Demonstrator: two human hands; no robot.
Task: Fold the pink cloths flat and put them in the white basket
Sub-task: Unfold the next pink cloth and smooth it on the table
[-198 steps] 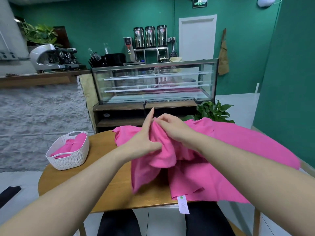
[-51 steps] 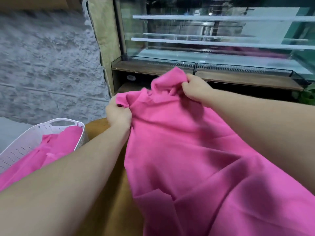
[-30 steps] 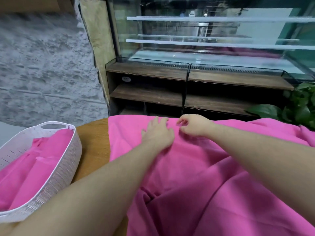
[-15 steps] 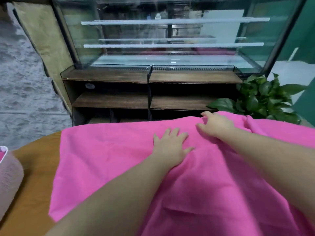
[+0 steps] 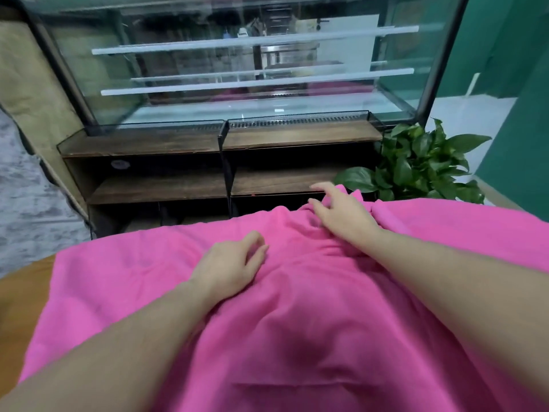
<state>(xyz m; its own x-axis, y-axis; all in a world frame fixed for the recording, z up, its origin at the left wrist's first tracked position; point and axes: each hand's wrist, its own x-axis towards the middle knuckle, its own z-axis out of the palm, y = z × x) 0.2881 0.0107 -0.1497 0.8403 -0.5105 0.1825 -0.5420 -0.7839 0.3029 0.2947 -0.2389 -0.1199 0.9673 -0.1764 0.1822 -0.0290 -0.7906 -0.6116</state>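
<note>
Head view: I log the pink cloth [image 5: 297, 307] spread over the tabletop [image 5: 20, 281], filling the frame from 9 o'clock across to 3 o'clock; bare wood shows only at the 9 o'clock edge. Its long axis runs left to right, with the far edge at 12 o'clock in front of the display case [image 5: 237, 84].

My left hand [image 5: 228, 267] rests palm-down on the cloth near centre, fingers loosely curled, gripping nothing. My right hand [image 5: 341, 217] lies at the far edge toward 1 o'clock, fingers spread and relaxed on a bunched ridge of fabric; I judge it touching, not pinching. Right is the nearer hand to that far edge, and the wrinkles sit between the two hands.

Against the frame half a second back: the left fingers were spread flat and are now curled, the right has slid further along the far edge, and the white basket, then at the 9 o'clock border, is out of view.

Judgement: smoothing step; first fold not yet made.
</note>
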